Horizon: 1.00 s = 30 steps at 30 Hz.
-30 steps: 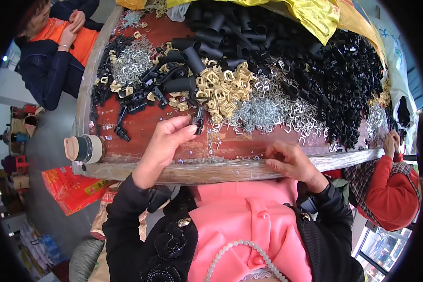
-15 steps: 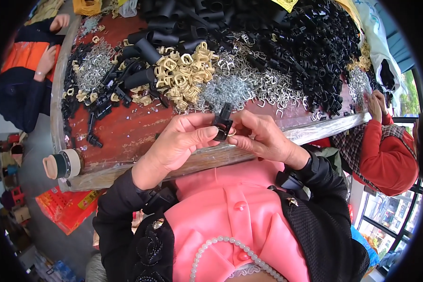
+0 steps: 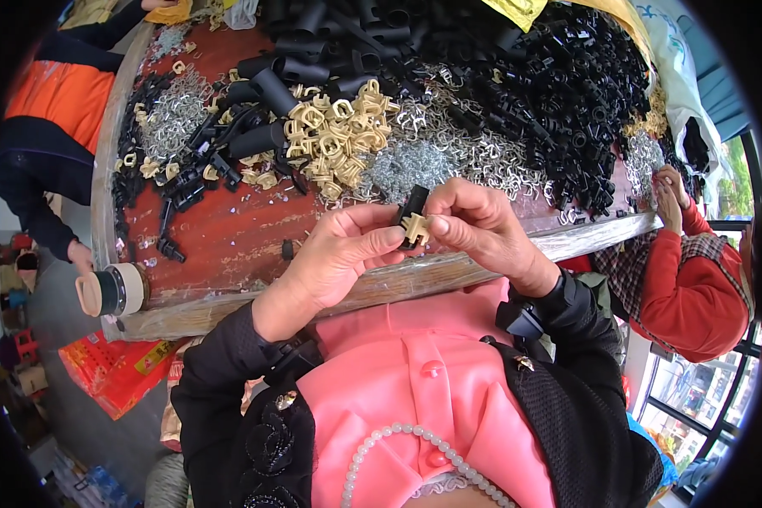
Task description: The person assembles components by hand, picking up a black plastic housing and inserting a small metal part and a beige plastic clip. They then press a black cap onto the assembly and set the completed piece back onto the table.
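Note:
A black plastic fitting (image 3: 412,203) is held upright above the table's near edge, my left hand (image 3: 334,254) closed round its left side with thumb and fingers. Against the fitting's lower front sits a beige plastic clip (image 3: 416,228), pinched at its right by the thumb and index finger of my right hand (image 3: 483,229). Whether the clip is seated in the fitting, I cannot tell. Just beyond my hands lies a heap of small silvery metal pieces (image 3: 411,169). Left of it is a pile of similar beige clips (image 3: 334,144).
Bent metal wire pieces (image 3: 516,169) and a big pile of black plastic parts (image 3: 580,135) spread rightward. Black tubes (image 3: 300,46) lie farther back. A lidded cup (image 3: 123,289) stands at the left corner. One person (image 3: 59,110) is at left, another (image 3: 690,288) at right.
The beige clip has come into view at the front of the black fitting, and my right fingers have shifted up onto it. The person at left has lowered one hand beside the cup.

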### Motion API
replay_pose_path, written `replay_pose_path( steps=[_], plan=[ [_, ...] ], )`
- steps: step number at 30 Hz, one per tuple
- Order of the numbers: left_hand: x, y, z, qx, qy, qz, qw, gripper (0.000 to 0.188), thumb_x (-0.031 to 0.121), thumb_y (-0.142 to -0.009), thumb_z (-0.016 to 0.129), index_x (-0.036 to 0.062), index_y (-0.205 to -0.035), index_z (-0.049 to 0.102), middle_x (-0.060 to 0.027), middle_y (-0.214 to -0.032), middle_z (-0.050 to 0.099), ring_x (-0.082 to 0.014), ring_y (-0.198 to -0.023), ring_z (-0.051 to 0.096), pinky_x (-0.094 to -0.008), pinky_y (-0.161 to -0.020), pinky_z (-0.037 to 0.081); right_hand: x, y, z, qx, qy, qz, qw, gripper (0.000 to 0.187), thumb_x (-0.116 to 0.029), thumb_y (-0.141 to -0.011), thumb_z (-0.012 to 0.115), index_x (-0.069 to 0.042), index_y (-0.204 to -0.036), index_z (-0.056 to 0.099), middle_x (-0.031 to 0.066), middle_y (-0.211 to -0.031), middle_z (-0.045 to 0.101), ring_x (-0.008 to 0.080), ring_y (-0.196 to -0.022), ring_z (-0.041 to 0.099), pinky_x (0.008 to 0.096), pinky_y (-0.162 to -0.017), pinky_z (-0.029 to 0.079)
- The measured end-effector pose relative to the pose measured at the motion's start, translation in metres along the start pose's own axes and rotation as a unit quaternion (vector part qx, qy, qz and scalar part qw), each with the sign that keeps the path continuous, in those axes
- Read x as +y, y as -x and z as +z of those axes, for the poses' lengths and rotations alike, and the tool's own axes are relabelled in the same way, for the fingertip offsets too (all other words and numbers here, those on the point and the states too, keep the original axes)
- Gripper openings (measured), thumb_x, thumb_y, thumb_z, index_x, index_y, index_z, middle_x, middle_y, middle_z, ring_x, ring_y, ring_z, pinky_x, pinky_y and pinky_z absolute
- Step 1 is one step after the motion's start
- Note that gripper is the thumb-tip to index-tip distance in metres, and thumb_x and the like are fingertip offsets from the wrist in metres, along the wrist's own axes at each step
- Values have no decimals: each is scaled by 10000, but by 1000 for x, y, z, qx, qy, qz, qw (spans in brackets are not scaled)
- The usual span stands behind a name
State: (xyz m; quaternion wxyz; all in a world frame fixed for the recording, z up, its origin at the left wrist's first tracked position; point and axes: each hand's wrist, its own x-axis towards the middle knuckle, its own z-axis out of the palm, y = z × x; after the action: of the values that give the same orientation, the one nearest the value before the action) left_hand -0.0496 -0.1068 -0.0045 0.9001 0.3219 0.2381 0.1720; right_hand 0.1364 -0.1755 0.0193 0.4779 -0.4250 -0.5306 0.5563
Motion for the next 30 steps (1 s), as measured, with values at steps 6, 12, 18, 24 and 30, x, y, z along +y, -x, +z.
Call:
replay_pose_path(
  steps=[6,12,18,24,30],
  plan=[
    [-3,-2,-1,-21,58,-4,998,259,116,-779,605,-8,-997,542,-83,-916,601,-185,-812,603,-230,-685,486,-5,1,6,22,-47,55,997,135,-160,-842,536,-31,-819,508,-13,-692,535,31,-599,459,164,-522,364],
    [-10,-2,-4,-5,64,-7,998,262,121,-780,598,-9,-999,537,-91,-918,596,-221,-825,602,-239,-681,505,6,4,13,58,-32,27,997,146,-159,-843,536,-27,-788,502,-12,-682,533,28,-598,456,165,-527,368],
    [-10,-2,-5,17,50,-4,999,251,110,-782,596,-12,-993,533,-105,-910,594,-228,-805,606,-238,-667,509,8,3,16,80,-40,41,995,147,-142,-833,549,-25,-866,466,-13,-693,508,33,-609,458,164,-543,370],
    [23,25,-16,62,-163,-9,985,285,135,-750,582,-33,-975,533,-119,-882,602,-193,-795,605,-234,-662,488,18,8,11,72,-19,42,996,253,-118,-820,566,-28,-997,408,-11,-712,475,38,-653,462,163,-569,371],
    [37,72,-77,86,-236,-68,966,309,139,-748,569,-44,-992,522,-111,-877,606,-188,-800,606,-248,-683,488,30,14,1,56,-4,76,995,222,-111,-827,554,-22,-990,431,-12,-739,488,27,-668,446,157,-572,362]
  ],
)
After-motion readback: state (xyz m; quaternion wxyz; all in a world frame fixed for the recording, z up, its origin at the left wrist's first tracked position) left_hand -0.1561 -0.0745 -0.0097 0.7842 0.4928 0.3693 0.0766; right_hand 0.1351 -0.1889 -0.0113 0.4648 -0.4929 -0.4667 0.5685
